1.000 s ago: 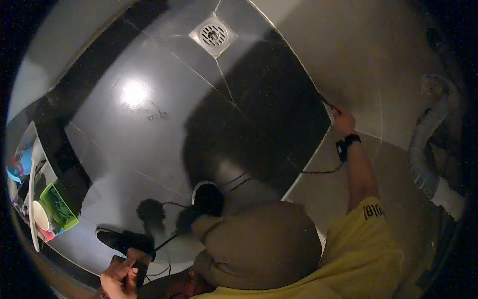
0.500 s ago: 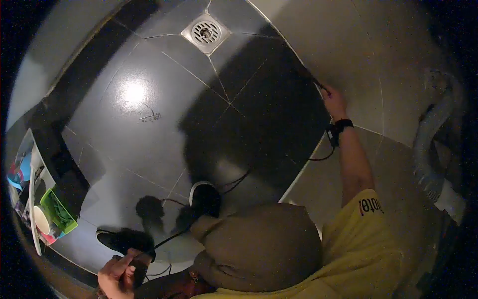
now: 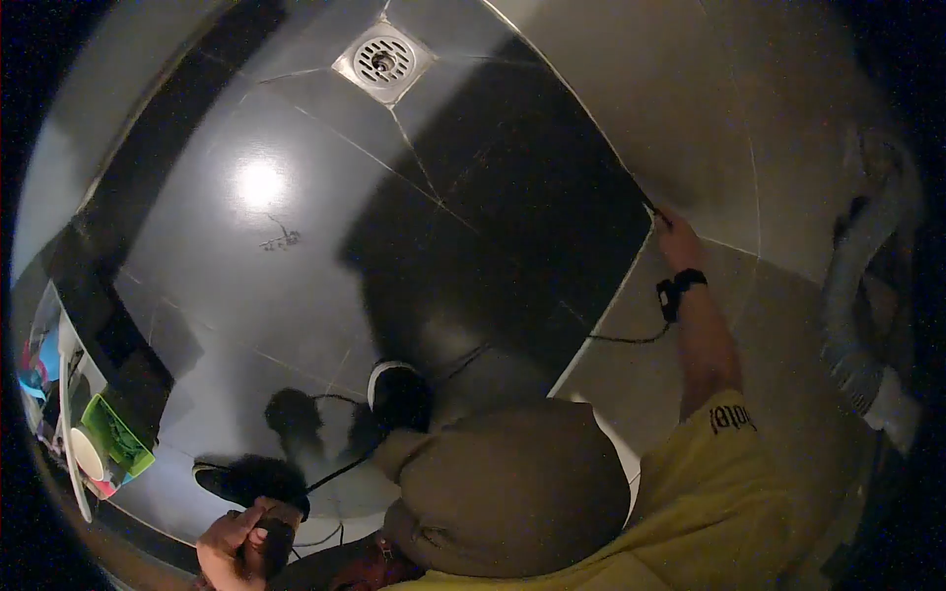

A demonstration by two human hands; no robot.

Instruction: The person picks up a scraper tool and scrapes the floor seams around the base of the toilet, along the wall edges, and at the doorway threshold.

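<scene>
My right hand [image 3: 678,242] is closed on a thin dark stick-like tool [image 3: 657,211]. Its tip is at the seam where the dark floor meets the light wall, near a tile joint. A black wristband with a small box [image 3: 669,298] sits on that wrist, and a black cable [image 3: 631,340] trails from it. Low on the left, my left hand [image 3: 233,548] is curled beside a dark rounded shape [image 3: 278,544] near my shoe [image 3: 251,481]. Whether the fingers hold that shape is unclear.
A square metal floor drain [image 3: 382,63] lies at the top. On the left stands a bin or rack with a green container [image 3: 116,438] and a white cup [image 3: 89,453]. A grey corrugated hose [image 3: 849,325] hangs on the right. My other shoe [image 3: 399,394] rests on the tiles [image 3: 227,286].
My right hand has slid along the wall seam toward me with the thin tool. The view has shifted slightly. My left hand stays about where it was.
</scene>
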